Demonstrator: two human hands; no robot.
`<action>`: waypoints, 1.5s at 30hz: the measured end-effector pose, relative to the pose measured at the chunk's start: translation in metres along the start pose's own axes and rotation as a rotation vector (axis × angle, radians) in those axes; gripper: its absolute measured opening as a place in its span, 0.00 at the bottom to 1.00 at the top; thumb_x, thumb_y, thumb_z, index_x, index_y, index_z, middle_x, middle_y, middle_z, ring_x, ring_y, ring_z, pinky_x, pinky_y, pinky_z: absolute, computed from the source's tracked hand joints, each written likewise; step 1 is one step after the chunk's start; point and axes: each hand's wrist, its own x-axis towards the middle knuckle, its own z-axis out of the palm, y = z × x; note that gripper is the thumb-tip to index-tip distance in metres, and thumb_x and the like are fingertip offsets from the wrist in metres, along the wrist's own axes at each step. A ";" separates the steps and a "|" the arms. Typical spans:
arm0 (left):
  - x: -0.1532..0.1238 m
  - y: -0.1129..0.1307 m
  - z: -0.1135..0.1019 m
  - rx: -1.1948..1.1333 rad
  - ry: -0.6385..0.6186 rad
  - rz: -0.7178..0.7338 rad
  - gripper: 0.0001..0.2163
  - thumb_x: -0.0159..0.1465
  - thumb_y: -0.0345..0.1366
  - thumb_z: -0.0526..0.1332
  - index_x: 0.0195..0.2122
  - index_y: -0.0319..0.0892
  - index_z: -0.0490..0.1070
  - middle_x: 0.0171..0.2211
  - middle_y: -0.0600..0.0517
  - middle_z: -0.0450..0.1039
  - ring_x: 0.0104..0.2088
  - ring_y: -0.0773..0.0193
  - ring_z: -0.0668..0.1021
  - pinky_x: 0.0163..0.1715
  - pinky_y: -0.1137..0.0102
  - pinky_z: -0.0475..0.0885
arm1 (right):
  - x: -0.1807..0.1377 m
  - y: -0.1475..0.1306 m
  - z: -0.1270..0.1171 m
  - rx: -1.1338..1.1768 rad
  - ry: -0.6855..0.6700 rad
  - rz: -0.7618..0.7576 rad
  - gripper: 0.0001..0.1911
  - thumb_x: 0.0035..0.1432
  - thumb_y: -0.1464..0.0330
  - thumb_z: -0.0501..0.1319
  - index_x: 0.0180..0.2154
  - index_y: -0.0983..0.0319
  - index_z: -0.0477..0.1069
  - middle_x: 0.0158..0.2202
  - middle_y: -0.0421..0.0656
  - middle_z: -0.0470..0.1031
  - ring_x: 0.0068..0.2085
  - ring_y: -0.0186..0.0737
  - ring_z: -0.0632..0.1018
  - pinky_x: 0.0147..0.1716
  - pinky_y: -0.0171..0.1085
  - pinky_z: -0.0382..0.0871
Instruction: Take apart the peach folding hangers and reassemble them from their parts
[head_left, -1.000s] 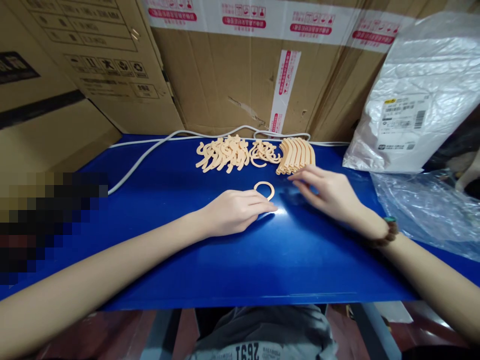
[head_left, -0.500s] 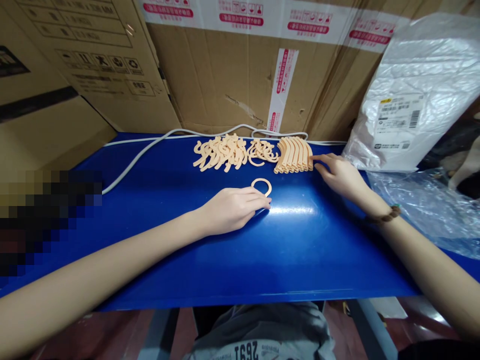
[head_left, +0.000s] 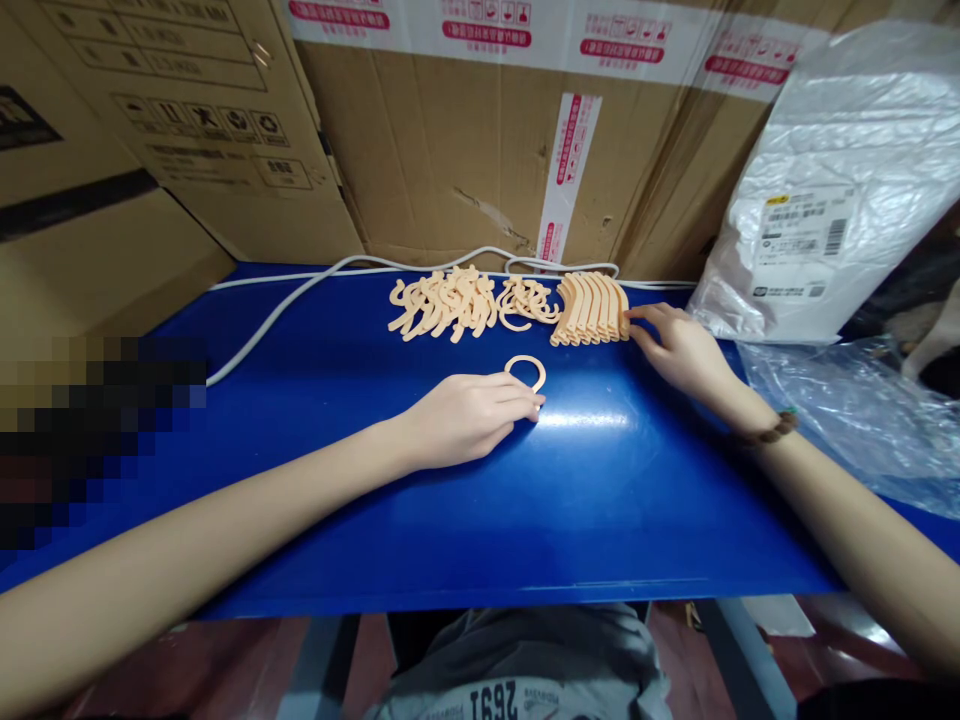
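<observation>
Left hand [head_left: 469,418] lies open, fingertips touching one ring [head_left: 526,372]. Right hand [head_left: 681,352] is open, fingertips against one stack [head_left: 591,308] of roughly seven curved strips.

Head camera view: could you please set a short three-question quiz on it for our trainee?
1. True or false: the left hand rests on the blue table with its fingertips at the ring.
2. The right hand meets the row of curved strips at its: A left end, B middle, C right end.
3. Fill in: the pile of hooks lies to the ___ of the strips.
Key: 1 true; 2 C; 3 left.
</observation>
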 end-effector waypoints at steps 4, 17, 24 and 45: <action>0.000 0.000 0.000 0.008 -0.002 -0.002 0.13 0.68 0.25 0.50 0.44 0.39 0.75 0.48 0.49 0.79 0.50 0.61 0.80 0.47 0.66 0.77 | -0.001 -0.003 0.000 -0.021 -0.009 0.021 0.23 0.66 0.64 0.51 0.57 0.66 0.71 0.52 0.55 0.76 0.52 0.56 0.76 0.51 0.52 0.69; -0.001 -0.001 -0.001 0.005 -0.038 -0.020 0.13 0.67 0.25 0.51 0.44 0.39 0.74 0.49 0.49 0.79 0.51 0.61 0.79 0.47 0.66 0.77 | -0.002 -0.002 -0.001 -0.123 -0.051 0.082 0.21 0.67 0.60 0.51 0.48 0.64 0.77 0.47 0.52 0.79 0.46 0.53 0.78 0.47 0.48 0.71; 0.000 0.000 -0.001 0.007 -0.038 -0.016 0.13 0.67 0.25 0.51 0.44 0.39 0.74 0.49 0.49 0.79 0.50 0.61 0.79 0.48 0.66 0.76 | -0.004 -0.009 -0.001 -0.162 -0.031 0.067 0.22 0.67 0.61 0.50 0.52 0.64 0.75 0.49 0.53 0.77 0.47 0.53 0.77 0.48 0.48 0.70; 0.000 -0.001 -0.001 0.004 -0.034 -0.012 0.14 0.67 0.25 0.51 0.44 0.38 0.75 0.48 0.48 0.79 0.50 0.61 0.79 0.47 0.65 0.77 | -0.004 -0.011 -0.005 -0.319 0.029 0.071 0.22 0.67 0.59 0.49 0.47 0.63 0.77 0.48 0.55 0.74 0.43 0.52 0.75 0.38 0.46 0.70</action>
